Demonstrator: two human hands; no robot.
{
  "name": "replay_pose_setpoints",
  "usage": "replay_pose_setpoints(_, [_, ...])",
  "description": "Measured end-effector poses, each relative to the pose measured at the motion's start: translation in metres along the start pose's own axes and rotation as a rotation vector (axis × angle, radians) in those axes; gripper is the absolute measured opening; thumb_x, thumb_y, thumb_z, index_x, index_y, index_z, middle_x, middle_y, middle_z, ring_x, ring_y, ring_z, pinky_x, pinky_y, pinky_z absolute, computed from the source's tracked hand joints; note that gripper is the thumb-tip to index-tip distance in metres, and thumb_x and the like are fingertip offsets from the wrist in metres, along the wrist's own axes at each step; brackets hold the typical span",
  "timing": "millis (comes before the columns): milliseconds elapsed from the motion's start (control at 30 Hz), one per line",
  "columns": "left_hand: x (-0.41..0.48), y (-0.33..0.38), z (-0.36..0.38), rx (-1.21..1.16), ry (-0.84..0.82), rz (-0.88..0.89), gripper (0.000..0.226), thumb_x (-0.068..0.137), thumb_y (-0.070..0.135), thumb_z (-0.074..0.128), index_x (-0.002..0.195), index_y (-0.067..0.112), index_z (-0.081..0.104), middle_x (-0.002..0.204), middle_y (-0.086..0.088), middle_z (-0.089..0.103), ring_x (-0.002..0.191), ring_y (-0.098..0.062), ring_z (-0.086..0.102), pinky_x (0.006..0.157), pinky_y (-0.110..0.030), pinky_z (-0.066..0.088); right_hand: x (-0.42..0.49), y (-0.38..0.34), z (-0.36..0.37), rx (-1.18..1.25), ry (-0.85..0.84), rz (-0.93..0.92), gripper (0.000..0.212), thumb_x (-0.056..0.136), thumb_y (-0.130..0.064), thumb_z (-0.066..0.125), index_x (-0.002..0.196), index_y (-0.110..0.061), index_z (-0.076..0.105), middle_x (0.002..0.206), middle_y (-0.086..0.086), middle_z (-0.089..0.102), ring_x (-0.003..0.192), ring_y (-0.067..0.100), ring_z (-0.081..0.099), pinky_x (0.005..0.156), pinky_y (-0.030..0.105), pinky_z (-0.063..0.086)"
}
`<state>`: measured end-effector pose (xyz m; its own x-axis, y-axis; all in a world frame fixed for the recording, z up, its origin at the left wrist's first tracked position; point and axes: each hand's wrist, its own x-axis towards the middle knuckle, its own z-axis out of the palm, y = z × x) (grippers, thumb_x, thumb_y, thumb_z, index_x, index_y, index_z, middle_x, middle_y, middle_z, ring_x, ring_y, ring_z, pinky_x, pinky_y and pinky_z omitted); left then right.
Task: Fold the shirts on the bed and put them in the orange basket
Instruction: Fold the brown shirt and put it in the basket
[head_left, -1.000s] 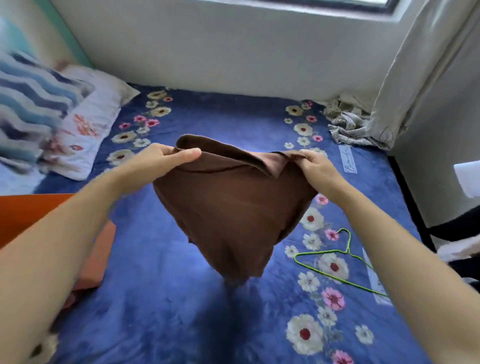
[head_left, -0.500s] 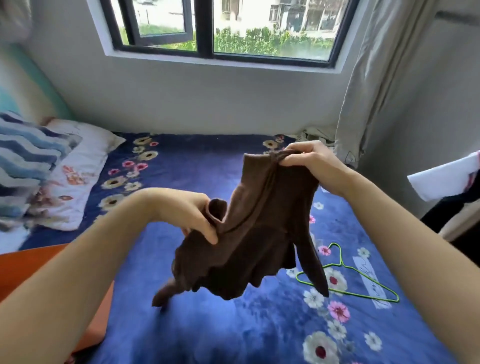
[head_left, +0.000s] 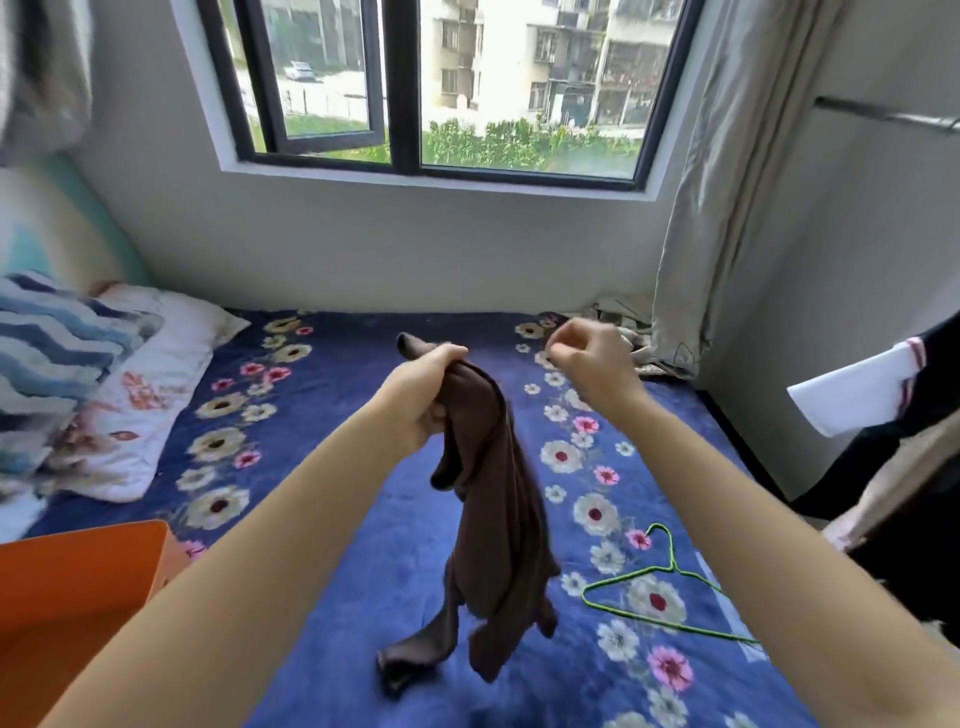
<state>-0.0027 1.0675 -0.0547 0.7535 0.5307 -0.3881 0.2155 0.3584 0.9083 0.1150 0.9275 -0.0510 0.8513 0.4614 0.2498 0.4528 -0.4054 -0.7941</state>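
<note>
Both arms stretch forward, left hand (head_left: 423, 397) gripping the shirt (head_left: 496, 519), right hand (head_left: 592, 358) raised, fingers curled.

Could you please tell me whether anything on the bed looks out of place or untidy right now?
The brown shirt is unfolded: it hangs bunched from the left hand, and its tail seems to touch the bed. A green hanger lies loose on the bed, and crumpled cloth sits in the far right corner.

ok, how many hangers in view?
1: green wire hanger lying on the floral bedspread, right of the brown shirt hanging from the left hand. More may be hidden.
</note>
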Motion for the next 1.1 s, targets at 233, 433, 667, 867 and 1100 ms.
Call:
replay_pose_setpoints(233, [-0.005, 0.007, 0.037, -0.432, -0.031, -0.152, 0.019, 0.094, 0.024, 0.052, 0.084, 0.008, 0.055, 0.074, -0.010, 0.060, 0.062, -0.023, 0.059, 0.054, -0.032, 0.049, -0.068, 0.025, 0.041, 0.063, -0.552, 0.230, 0.041, 0.075, -0.034, 0.078, 0.108, -0.024, 0.057, 0.093, -0.015, 0.060, 0.082, -0.004, 0.058, 0.064, 0.013, 0.041])
replay_pose_setpoints(433, [0.001, 0.010, 0.025, -0.575, 0.143, -0.097, 0.012, 0.087, 0.023, 0.055, 0.082, 0.012, 0.053, 0.081, -0.008, 0.058, 0.071, -0.023, 0.056, 0.064, -0.033, 0.048, -0.039, 0.030, 0.054, 0.218, 0.101, 0.326, 0.023, 0.093, -0.007, 0.042, 0.074, -0.013, 0.054, 0.072, 0.002, 0.055, 0.069, 0.019, 0.050, 0.058, 0.029, 0.036])
replay_pose_setpoints(667, [0.004, -0.006, -0.030, -0.936, 0.277, -0.154, 0.021, 0.088, 0.005, 0.044, 0.068, 0.009, 0.046, 0.071, -0.009, 0.054, 0.063, -0.025, 0.054, 0.054, -0.041, 0.043, -0.018, -0.016, 0.024, 0.250, -0.128, 0.016, 0.008, 0.078, -0.020, 0.053, 0.072, -0.014, 0.051, 0.061, -0.004, 0.048, 0.056, 0.004, 0.045, 0.058, 0.026, 0.035])
replay_pose_setpoints(867, [0.003, -0.007, -0.062, -1.053, 0.145, -0.132, 0.011, 0.059, 0.002, 0.043, 0.062, 0.012, 0.039, 0.046, -0.004, 0.050, 0.051, -0.018, 0.053, 0.051, -0.029, 0.047, -0.018, -0.004, 0.014, -0.855, -0.189, -0.475, 0.048, 0.071, -0.040, 0.068, 0.098, -0.015, 0.037, 0.087, 0.007, 0.064, 0.081, 0.035, 0.060, 0.061, 0.036, 0.035])
replay_pose_setpoints(1100, [-0.014, 0.001, -0.052, -0.975, 0.159, -0.147, 0.026, 0.089, 0.016, 0.056, 0.066, 0.013, 0.045, 0.044, -0.003, 0.054, 0.045, -0.021, 0.058, 0.041, -0.030, 0.046, -0.011, 0.051, -0.017, -1.053, 0.028, -0.207, 0.025, 0.064, -0.014, 0.068, 0.088, -0.006, 0.064, 0.091, 0.016, 0.062, 0.086, 0.037, 0.062, 0.071, 0.038, 0.045])
